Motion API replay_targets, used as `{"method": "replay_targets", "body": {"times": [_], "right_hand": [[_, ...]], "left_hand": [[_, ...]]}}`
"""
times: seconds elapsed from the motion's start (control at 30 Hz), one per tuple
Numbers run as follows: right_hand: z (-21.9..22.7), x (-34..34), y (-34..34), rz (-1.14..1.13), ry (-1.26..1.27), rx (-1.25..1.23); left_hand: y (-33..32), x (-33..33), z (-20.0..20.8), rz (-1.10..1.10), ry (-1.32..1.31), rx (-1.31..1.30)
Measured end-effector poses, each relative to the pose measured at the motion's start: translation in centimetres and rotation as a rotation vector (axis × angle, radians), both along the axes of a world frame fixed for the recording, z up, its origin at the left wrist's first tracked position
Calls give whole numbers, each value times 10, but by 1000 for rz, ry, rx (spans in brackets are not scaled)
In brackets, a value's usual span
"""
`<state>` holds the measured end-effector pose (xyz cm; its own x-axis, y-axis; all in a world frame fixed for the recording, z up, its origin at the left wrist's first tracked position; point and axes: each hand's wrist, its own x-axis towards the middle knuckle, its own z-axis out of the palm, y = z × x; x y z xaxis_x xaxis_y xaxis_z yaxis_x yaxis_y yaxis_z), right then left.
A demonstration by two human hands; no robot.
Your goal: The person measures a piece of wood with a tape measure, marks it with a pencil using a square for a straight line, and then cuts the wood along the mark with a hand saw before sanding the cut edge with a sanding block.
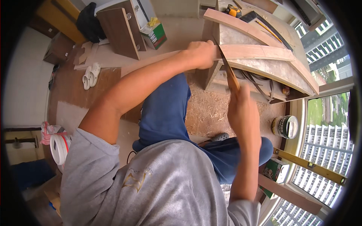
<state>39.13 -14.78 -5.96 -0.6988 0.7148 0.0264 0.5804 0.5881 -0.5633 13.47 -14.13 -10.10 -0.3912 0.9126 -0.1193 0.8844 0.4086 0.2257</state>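
My left hand [203, 54] is closed on a long, thin wooden plank [260, 52], holding it on top of a low wooden cabinet [235, 37]. The plank stretches left past my forearm. In my right hand [243, 109] is the wooden handle of a handsaw [228, 66]. Its dark blade crosses the plank at the cabinet's left edge, just right of my left hand. Whether the blade has cut into the wood I cannot make out. A second pale wooden strip [245, 27] lies across the cabinet behind the plank.
On the cabinet lie a yellow-black tape measure [233, 11] and a pencil [268, 31]. Shavings [207, 113] litter the floor. A paint tin [285, 127] and a spirit level [311, 165] are at the right by the window. White clogs [91, 75] and a bucket [59, 148] are at the left.
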Motion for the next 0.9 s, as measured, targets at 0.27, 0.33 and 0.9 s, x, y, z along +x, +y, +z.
{"method": "replay_targets", "body": {"times": [0.27, 0.33, 0.9], "right_hand": [[-22, 14, -5, -26, -73, 18], [-28, -39, 36, -19, -9, 95], [-30, -21, 24, -45, -19, 81]], "left_hand": [[1, 3, 4, 14, 28, -14], [10, 8, -2, -57, 34, 40], [8, 10, -1, -32, 33, 22]]}}
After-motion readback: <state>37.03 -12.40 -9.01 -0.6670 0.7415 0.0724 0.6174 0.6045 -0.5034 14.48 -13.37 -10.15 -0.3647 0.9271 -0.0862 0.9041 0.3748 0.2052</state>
